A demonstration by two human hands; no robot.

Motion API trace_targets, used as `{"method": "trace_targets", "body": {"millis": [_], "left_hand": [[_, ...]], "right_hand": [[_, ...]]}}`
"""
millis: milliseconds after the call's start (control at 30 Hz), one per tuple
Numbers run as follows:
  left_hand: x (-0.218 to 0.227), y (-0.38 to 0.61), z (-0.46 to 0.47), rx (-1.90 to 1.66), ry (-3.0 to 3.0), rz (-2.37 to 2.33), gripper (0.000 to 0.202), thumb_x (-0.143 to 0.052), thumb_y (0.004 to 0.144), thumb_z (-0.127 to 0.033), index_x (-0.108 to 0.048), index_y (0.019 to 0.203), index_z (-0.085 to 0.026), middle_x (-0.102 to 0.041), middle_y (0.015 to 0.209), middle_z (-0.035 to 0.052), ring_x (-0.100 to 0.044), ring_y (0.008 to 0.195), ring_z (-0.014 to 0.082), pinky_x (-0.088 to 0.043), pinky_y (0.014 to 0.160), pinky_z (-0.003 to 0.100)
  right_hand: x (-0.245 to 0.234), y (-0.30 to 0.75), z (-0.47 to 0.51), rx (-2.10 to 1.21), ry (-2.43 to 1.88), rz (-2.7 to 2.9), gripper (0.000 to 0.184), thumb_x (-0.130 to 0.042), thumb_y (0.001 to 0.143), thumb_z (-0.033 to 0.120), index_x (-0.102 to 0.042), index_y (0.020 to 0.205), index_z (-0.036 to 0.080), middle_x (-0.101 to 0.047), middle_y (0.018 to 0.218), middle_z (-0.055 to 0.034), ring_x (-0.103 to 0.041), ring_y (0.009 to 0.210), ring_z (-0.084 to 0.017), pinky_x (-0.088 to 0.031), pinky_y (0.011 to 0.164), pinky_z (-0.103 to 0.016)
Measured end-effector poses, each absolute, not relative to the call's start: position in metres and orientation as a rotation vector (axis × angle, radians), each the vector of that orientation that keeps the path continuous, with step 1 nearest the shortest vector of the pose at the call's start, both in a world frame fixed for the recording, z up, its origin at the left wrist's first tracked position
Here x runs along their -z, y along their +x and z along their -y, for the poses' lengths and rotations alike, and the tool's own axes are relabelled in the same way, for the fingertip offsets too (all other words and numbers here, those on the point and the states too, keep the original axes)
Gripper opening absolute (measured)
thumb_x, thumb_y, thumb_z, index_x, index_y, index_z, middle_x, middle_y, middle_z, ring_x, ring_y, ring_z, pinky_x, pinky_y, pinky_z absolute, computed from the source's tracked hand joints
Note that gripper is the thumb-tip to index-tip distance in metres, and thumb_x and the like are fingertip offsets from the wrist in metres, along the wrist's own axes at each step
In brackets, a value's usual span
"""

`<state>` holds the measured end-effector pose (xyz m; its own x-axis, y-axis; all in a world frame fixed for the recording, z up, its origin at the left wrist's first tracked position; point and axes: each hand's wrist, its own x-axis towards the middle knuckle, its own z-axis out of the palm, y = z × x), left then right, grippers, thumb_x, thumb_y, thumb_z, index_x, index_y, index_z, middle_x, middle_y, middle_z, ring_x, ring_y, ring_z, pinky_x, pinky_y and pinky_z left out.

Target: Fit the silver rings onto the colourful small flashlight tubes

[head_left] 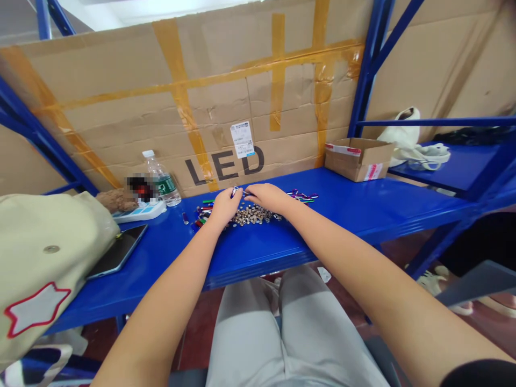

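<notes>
Both my hands reach over a blue metal shelf (342, 215). My left hand (224, 206) and my right hand (268, 197) meet above a heap of small silvery metal rings (252, 216). Their fingers are pinched together on a small metal clip (236, 190) held between them. Several coloured carabiner clips lie to the left of the heap (200, 217), and more (303, 196) lie to its right.
A taped cardboard sheet marked LED (226, 164) backs the shelf. A water bottle (163, 180), a small white scale (139, 212), a dark tablet (119, 250) and a beige bag (36, 258) are at the left. An open carton (357, 157) stands right.
</notes>
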<state>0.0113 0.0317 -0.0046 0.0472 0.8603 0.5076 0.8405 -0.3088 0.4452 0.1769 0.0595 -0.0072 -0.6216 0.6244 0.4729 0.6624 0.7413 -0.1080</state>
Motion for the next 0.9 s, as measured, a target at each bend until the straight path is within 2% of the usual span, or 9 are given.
{"method": "trace_targets", "body": {"millis": [100, 167, 267, 333, 433, 533, 700, 800, 900], "left_hand": [[-0.006, -0.024, -0.01, -0.913, 2.427, -1.996, 0.038, -0.04, 0.092, -0.045, -0.059, 0.074, -0.018, -0.066, 0.08, 0.0102, -0.06, 0.078, 0.0252, -0.044, 0.073, 0.035], [-0.01, -0.065, 0.011, -0.91, 2.334, -2.459, 0.039, -0.04, 0.091, -0.044, -0.065, 0.078, -0.016, -0.067, 0.093, 0.019, -0.06, 0.095, 0.0356, -0.043, 0.084, 0.048], [-0.009, -0.132, 0.04, -0.718, 1.811, -3.054, 0.038, -0.044, 0.087, -0.041, -0.069, 0.085, -0.012, -0.063, 0.108, 0.0303, -0.05, 0.114, 0.0487, -0.034, 0.089, 0.064], [-0.008, -0.164, 0.05, -0.462, 1.486, -3.09, 0.037, -0.044, 0.087, -0.038, -0.069, 0.083, -0.012, -0.065, 0.107, 0.0307, -0.054, 0.11, 0.0485, -0.032, 0.09, 0.066], [-0.009, -0.176, 0.052, -0.267, 1.433, -3.03, 0.037, -0.042, 0.088, -0.038, -0.069, 0.086, -0.013, -0.068, 0.106, 0.0266, -0.06, 0.104, 0.0448, -0.032, 0.091, 0.065], [-0.017, -0.148, 0.046, -0.305, 1.606, -3.068, 0.039, -0.04, 0.09, -0.04, -0.068, 0.091, -0.012, -0.068, 0.107, 0.0252, -0.059, 0.106, 0.0445, -0.038, 0.088, 0.061], [-0.031, -0.053, 0.024, -0.644, 2.409, -2.459, 0.041, -0.035, 0.096, -0.041, -0.064, 0.094, -0.012, -0.069, 0.1, 0.0215, -0.064, 0.096, 0.0339, -0.047, 0.082, 0.043], [-0.026, -0.005, 0.003, -0.893, 2.451, -2.19, 0.035, -0.035, 0.098, -0.037, -0.061, 0.099, -0.013, -0.069, 0.099, 0.0179, -0.064, 0.091, 0.0281, -0.046, 0.08, 0.036], [-0.012, 0.016, -0.016, -1.043, 2.462, -1.889, 0.028, -0.04, 0.096, -0.032, -0.061, 0.088, -0.014, -0.068, 0.09, 0.0134, -0.062, 0.085, 0.024, -0.044, 0.075, 0.031]], "right_hand": [[0.007, 0.179, -0.059, 0.048, -1.004, 2.405, 0.029, -0.044, 0.098, 0.035, -0.064, 0.103, 0.014, -0.069, 0.105, -0.0132, -0.062, 0.094, -0.022, -0.039, 0.078, -0.029], [0.007, 0.181, -0.06, -0.013, -1.017, 2.344, 0.029, -0.044, 0.098, 0.035, -0.064, 0.102, 0.015, -0.069, 0.104, -0.0123, -0.062, 0.094, -0.022, -0.04, 0.078, -0.029], [0.008, 0.185, -0.062, -0.087, -1.001, 2.282, 0.029, -0.044, 0.097, 0.036, -0.064, 0.099, 0.015, -0.07, 0.097, -0.0101, -0.062, 0.089, -0.022, -0.04, 0.075, -0.029], [0.008, 0.186, -0.062, -0.124, -0.979, 2.257, 0.029, -0.044, 0.097, 0.036, -0.064, 0.098, 0.015, -0.07, 0.096, -0.0099, -0.061, 0.088, -0.021, -0.041, 0.075, -0.029], [0.009, 0.186, -0.062, -0.169, -0.945, 2.224, 0.029, -0.044, 0.097, 0.036, -0.064, 0.098, 0.015, -0.07, 0.095, -0.0094, -0.061, 0.086, -0.021, -0.041, 0.074, -0.029], [0.009, 0.187, -0.063, -0.197, -0.934, 2.189, 0.028, -0.044, 0.096, 0.036, -0.064, 0.097, 0.015, -0.069, 0.091, -0.0086, -0.06, 0.083, -0.02, -0.04, 0.072, -0.029], [0.009, 0.186, -0.06, -0.261, -0.91, 2.193, 0.033, -0.039, 0.097, 0.036, -0.063, 0.089, 0.015, -0.065, 0.078, -0.0055, -0.057, 0.074, -0.017, -0.04, 0.071, -0.028], [0.01, 0.184, -0.057, -0.301, -0.855, 2.212, 0.037, -0.034, 0.098, 0.036, -0.061, 0.083, 0.016, -0.061, 0.071, -0.0029, -0.056, 0.071, -0.016, -0.04, 0.072, -0.028], [0.011, 0.182, -0.054, -0.338, -0.816, 2.232, 0.037, -0.033, 0.098, 0.036, -0.057, 0.078, 0.016, -0.061, 0.071, -0.0024, -0.055, 0.071, -0.015, -0.039, 0.072, -0.027]]}}
